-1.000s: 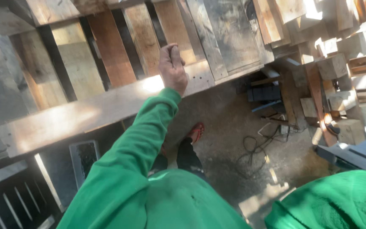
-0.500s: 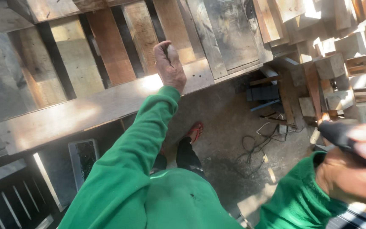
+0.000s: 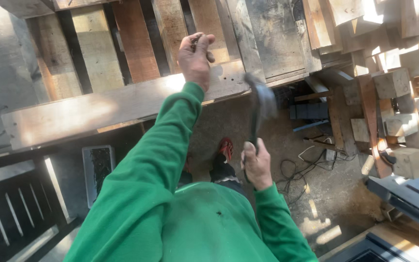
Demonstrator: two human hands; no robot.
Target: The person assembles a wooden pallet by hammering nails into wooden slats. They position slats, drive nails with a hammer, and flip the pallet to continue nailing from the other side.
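Left hand is pinched shut on a small dark nail, held over the near edge rail of the wooden pallet. Right hand is clenched round the handle of a hammer; its blurred head sits just right of the left hand, beside the pallet's near edge.

Hammer: dark, motion-blurred, we see it upright at frame centre, head up, over the plank's edge.
Plank: pale, weathered, slanting across our upper left.
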